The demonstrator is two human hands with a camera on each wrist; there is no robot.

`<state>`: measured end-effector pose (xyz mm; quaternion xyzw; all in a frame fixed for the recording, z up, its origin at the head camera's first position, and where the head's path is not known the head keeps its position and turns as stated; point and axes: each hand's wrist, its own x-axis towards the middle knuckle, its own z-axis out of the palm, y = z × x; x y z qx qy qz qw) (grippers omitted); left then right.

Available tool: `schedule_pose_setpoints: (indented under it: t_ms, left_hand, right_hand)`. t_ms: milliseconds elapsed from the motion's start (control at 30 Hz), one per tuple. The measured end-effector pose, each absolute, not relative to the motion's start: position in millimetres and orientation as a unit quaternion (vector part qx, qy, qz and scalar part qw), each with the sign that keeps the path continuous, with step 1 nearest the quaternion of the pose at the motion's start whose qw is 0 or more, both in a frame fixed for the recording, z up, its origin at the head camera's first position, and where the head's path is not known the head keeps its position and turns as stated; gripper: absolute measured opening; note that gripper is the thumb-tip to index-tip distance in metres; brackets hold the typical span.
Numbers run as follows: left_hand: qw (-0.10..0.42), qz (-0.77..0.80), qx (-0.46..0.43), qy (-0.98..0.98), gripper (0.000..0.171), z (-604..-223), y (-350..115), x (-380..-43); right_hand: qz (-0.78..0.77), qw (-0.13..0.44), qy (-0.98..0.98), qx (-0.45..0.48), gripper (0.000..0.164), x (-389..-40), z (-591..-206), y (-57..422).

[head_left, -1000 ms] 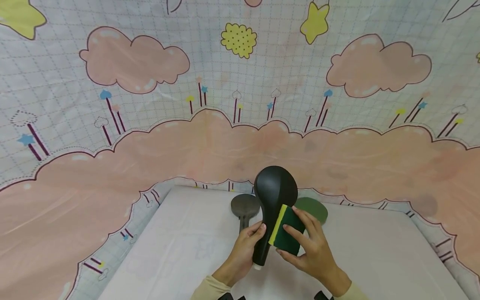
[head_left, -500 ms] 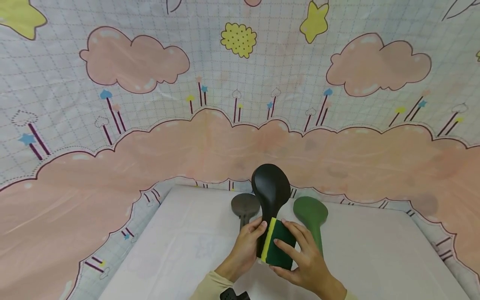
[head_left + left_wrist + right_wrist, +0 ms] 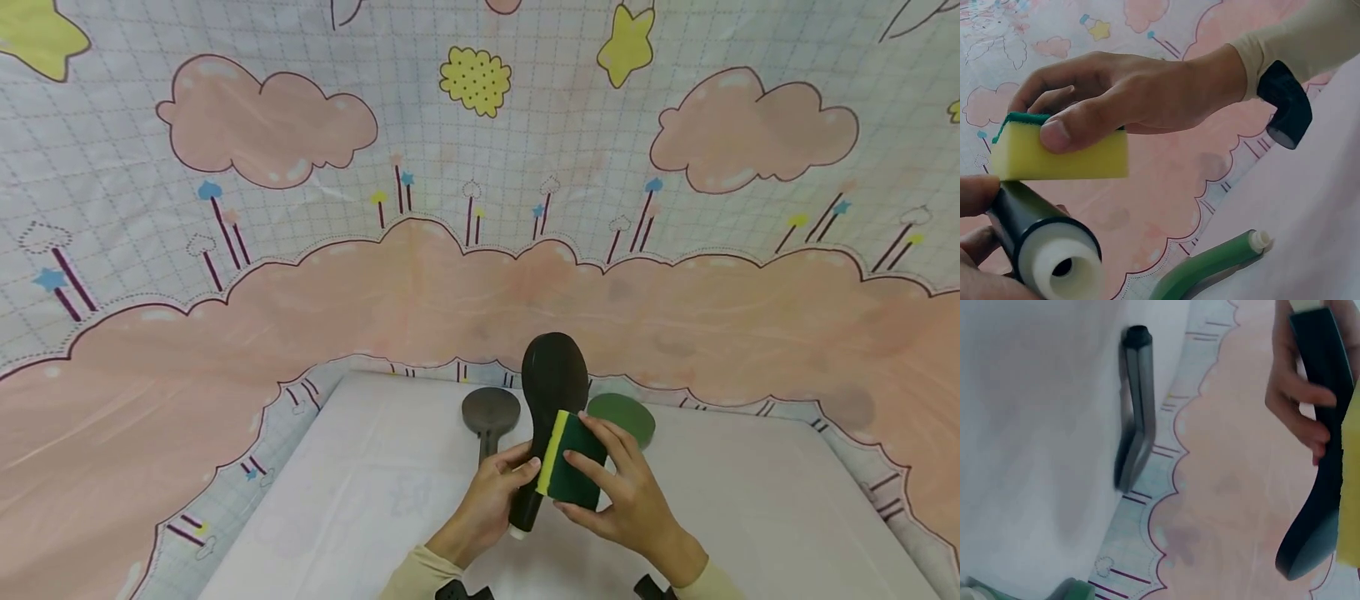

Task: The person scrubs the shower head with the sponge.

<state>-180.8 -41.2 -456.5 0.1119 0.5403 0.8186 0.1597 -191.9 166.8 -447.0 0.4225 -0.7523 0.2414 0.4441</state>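
My left hand grips a black handheld shower head by its handle, head end up and away from me. A hollow white connector ends the handle in the left wrist view. My right hand pinches a sponge, yellow foam with a dark green scouring side. The yellow foam lies against the handle's right side, just beyond the left fingers. In the right wrist view the sponge is cut off by the frame edge and covers part of the shower head.
On the white table lie a grey shower head to the left and a green one to the right, partly behind the hands. A cartoon-printed cloth hangs behind the table.
The sponge slid down the handle toward its lower end, then came back up toward the head. The black shower head swung slightly left, then right, and turned a little in the left hand.
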Motion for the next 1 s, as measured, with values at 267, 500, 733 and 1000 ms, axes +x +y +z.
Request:
schedule_pose_setpoints:
  t_ms: [267,500,733,1000]
  left_hand:
    - [0.166,0.827,0.095,0.528,0.05,-456,-39,-179]
    - [0.177,0.839,0.083,0.508,0.049,-455,-38,-180]
    - [0.201,0.849,0.089,0.48,0.053,-454,-38,-181]
    - [0.197,0.854,0.097,0.472,0.053,-457,-39,-184]
  right_hand:
    - [0.259,0.45,-0.751,0.408,0.053,-194,-444,170]
    - [0.261,0.447,-0.746,0.418,0.054,-188,-450,166]
    - [0.263,0.45,-0.741,0.423,0.053,-182,-452,165]
    - [0.262,0.448,-0.735,0.436,0.053,-178,-460,161]
